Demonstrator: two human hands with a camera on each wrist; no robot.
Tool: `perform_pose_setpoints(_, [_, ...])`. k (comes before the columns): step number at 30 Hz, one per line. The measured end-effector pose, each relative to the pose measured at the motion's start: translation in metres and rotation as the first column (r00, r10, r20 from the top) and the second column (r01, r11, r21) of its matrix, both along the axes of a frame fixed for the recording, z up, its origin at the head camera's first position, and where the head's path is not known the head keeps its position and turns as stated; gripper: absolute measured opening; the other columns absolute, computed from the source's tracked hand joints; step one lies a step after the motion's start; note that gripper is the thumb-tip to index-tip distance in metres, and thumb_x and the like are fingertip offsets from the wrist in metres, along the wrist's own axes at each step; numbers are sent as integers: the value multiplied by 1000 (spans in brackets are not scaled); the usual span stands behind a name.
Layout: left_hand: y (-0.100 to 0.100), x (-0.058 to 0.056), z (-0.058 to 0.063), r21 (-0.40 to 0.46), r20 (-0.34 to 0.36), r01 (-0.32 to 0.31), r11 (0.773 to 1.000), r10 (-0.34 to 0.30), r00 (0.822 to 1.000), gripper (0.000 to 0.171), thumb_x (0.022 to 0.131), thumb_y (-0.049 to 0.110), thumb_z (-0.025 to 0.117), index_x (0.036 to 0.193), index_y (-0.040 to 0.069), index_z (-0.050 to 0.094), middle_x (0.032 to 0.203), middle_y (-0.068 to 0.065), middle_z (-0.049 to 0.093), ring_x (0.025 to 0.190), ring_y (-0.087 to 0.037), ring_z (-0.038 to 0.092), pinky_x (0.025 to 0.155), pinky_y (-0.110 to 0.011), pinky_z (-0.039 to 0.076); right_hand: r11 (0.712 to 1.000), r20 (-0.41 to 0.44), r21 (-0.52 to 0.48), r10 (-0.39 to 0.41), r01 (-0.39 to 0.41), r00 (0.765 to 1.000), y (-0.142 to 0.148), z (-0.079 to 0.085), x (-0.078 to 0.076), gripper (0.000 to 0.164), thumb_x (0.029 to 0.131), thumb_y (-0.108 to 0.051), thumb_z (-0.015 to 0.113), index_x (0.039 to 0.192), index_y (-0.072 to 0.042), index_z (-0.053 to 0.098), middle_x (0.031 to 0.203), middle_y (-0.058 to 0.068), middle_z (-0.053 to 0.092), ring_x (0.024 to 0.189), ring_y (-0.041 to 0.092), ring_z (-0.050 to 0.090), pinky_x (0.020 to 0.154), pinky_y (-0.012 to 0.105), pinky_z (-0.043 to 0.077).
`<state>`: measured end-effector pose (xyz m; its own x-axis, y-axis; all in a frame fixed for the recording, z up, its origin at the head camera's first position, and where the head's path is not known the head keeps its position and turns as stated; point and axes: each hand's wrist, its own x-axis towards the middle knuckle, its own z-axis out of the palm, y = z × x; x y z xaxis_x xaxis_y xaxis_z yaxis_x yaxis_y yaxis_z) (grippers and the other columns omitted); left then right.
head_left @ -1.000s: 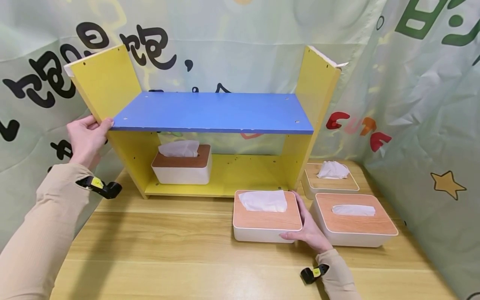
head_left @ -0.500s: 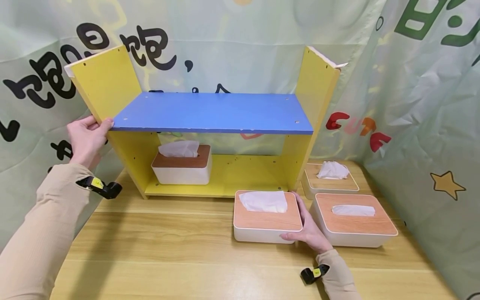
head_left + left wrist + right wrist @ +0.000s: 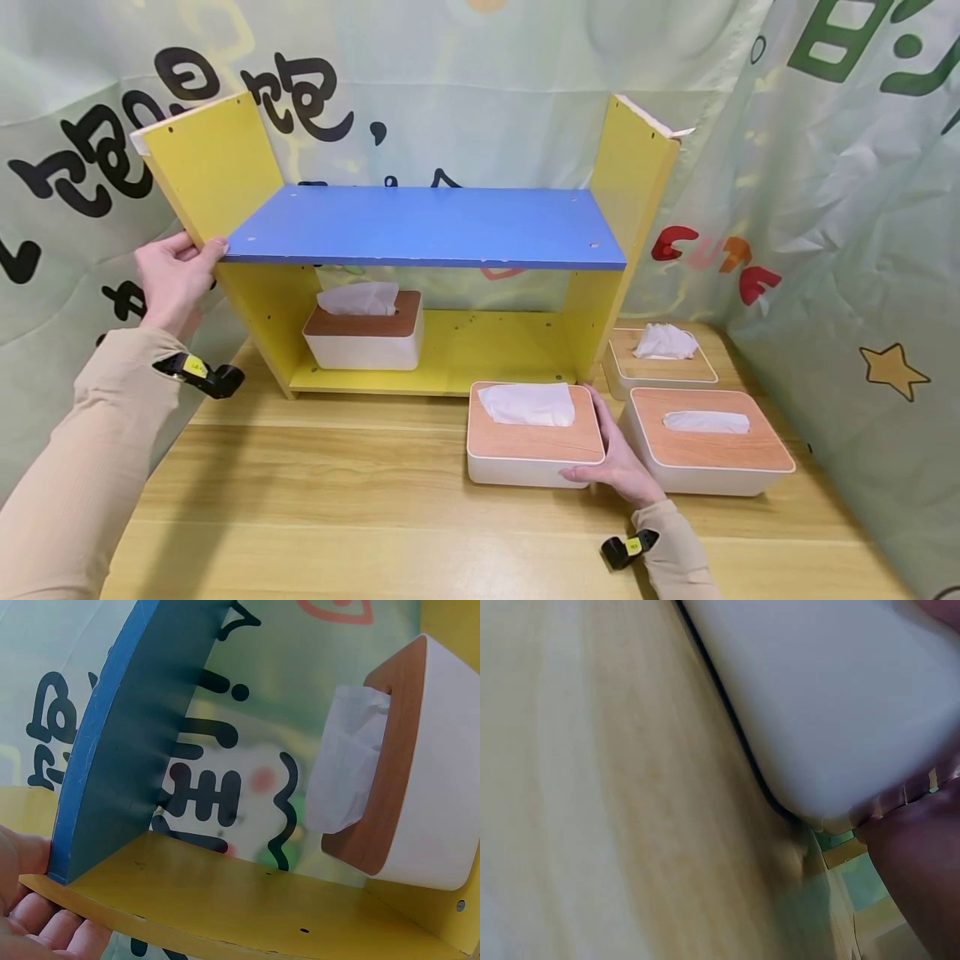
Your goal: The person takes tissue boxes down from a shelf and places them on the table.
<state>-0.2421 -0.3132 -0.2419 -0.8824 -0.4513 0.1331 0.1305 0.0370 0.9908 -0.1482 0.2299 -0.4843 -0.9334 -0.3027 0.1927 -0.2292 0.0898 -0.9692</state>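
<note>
My left hand [image 3: 174,279] grips the left side panel of a yellow and blue shelf unit [image 3: 427,221], thumb at the blue board's front corner. In the left wrist view the fingers [image 3: 64,930] curl round the panel's edge. My right hand [image 3: 617,458] holds the right end of a white tissue box [image 3: 528,471] with a wood-look lid, thumb on its front and fingers along its side. This box stands on the table before the shelf's right half, a tissue lying over its slot. In the right wrist view its white wall [image 3: 840,697] fills much of the picture.
A second tissue box [image 3: 367,352] stands on the shelf's bottom board, at left. Right of my right hand is another tissue box [image 3: 712,479], with a lower box [image 3: 660,367] behind it. All this stands on a wooden table [image 3: 337,500] before a printed cloth [image 3: 480,108].
</note>
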Motion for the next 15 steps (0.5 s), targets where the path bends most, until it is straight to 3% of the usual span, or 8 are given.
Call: perform_pose_setpoints(15, [-1,-1,0,6,13,0,1000,0,1000,58,91,9,70,144,-3,49,61,23,68,64,8,65,61,-6,50,999,15,48,8,-8,1000,1,0,0,130,69,2,85,162,-14,-4,166,24,11,129,-10,39,103,9,33])
